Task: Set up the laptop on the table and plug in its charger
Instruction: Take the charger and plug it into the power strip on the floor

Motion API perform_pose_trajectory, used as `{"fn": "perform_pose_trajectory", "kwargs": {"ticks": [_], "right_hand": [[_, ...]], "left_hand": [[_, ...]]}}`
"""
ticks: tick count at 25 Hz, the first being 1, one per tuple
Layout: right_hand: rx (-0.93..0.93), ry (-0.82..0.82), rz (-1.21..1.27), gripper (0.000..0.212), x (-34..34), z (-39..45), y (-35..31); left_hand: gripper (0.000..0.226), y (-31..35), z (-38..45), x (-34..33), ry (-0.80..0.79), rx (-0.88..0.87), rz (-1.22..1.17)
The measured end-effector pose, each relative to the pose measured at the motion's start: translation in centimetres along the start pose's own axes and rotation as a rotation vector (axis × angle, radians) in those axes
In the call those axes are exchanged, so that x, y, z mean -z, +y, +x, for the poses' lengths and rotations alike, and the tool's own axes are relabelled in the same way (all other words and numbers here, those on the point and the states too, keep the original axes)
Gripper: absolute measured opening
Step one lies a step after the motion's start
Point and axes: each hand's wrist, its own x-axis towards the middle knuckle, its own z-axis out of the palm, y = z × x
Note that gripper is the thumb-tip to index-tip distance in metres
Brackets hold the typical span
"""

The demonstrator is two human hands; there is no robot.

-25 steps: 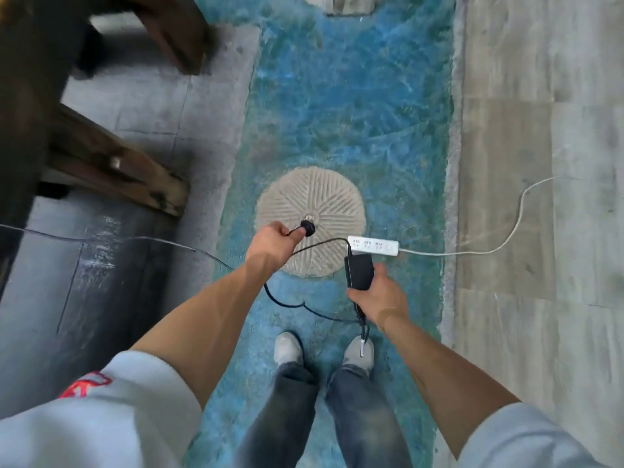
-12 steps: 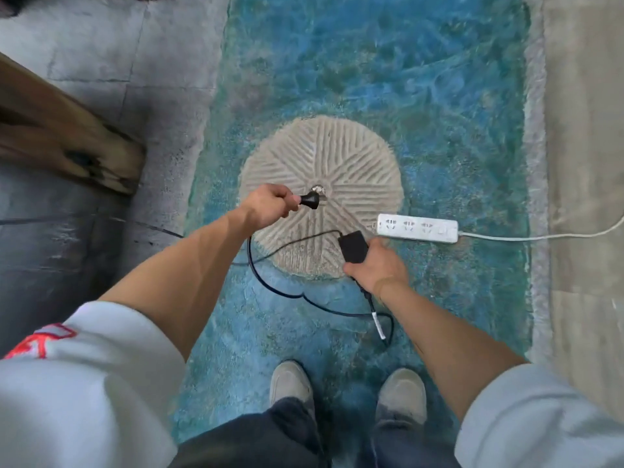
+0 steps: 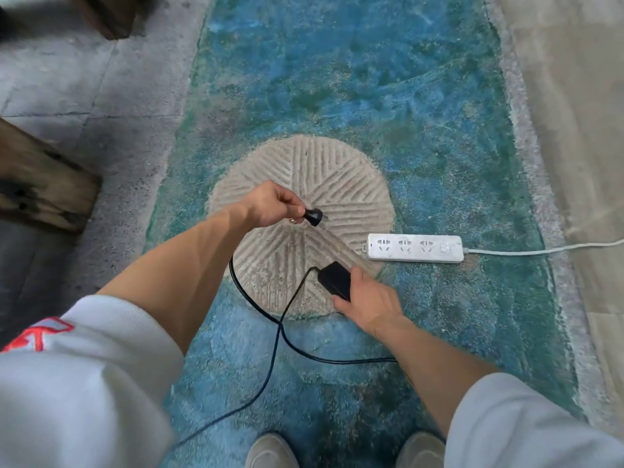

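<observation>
My left hand (image 3: 270,206) grips the charger's black wall plug (image 3: 313,216), held above a round grooved stone in the floor. My right hand (image 3: 369,298) holds the black charger brick (image 3: 334,278) low over the stone's near edge. The black charger cable (image 3: 283,336) loops down between my arms and crosses itself on the floor. A white power strip (image 3: 414,248) with three sockets lies on the floor just right of the stone, a hand's width from both hands. No laptop is in sight.
The round grooved stone (image 3: 324,177) is set into a blue-green painted floor strip (image 3: 354,79). The strip's white cord (image 3: 547,250) runs off right. Dark wooden beams (image 3: 37,187) stand at left on grey paving. My two shoes (image 3: 270,450) show at the bottom edge.
I have bent closer to the floor, so stone and power strip look larger. Both hands dropped lower toward the strip, the plug still in the left, the brick in the right.
</observation>
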Motion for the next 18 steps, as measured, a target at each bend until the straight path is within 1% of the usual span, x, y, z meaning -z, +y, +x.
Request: {"fn": "perform_pose_trajectory", "kwargs": {"ticks": [2, 6, 7, 8, 9, 11, 12, 13, 14, 15, 16, 18], "right_hand": [[0.029, -0.02, -0.037, 0.048, -0.2, 0.2, 0.6], [0.052, -0.121, -0.034, 0.071, 0.9, 0.7, 1.5], [0.062, -0.119, -0.035, 0.074, 1.5, 0.8, 2.1], [0.071, -0.081, -0.042, 0.072, 2.1, 0.9, 2.8], [0.072, -0.002, -0.055, 0.068, 2.7, 1.1, 3.7], [0.032, 0.213, -0.083, 0.051, 3.6, 1.7, 6.0], [-0.003, 0.291, -0.092, 0.047, 3.9, 2.0, 7.2], [-0.038, 0.314, -0.099, 0.05, 4.2, 2.3, 8.4], [-0.067, 0.267, -0.103, 0.06, 4.4, 2.6, 9.6], [-0.081, 0.187, -0.1, 0.07, 4.8, 2.8, 10.8], [-0.092, 0.117, -0.088, 0.077, 5.1, 3.0, 11.9], [-0.095, 0.06, -0.064, 0.076, 5.4, 3.5, 13.1]], "left_hand": [[0.014, 0.2, 0.8, -1.0, -0.006, -0.007, 0.018], [0.019, 1.1, 1.8, -3.6, 0.01, -0.084, 0.128], [0.02, 1.4, 2.0, -4.2, 0.014, -0.1, 0.162], [0.02, 1.7, 2.1, -4.7, 0.017, -0.117, 0.203], [0.021, 2.1, 2.2, -5.3, 0.021, -0.133, 0.246], [0.022, 3.0, 2.5, -6.4, 0.035, -0.153, 0.318], [0.023, 3.4, 2.7, -6.9, 0.043, -0.154, 0.344], [0.023, 3.7, 2.8, -7.5, 0.048, -0.151, 0.361], [0.024, 4.0, 3.0, -8.0, 0.045, -0.148, 0.368], [0.024, 4.3, 3.2, -8.6, 0.034, -0.149, 0.367], [0.024, 4.6, 3.5, -9.2, 0.015, -0.151, 0.366], [0.021, 5.0, 3.7, -10.2, -0.009, -0.148, 0.361]]}}
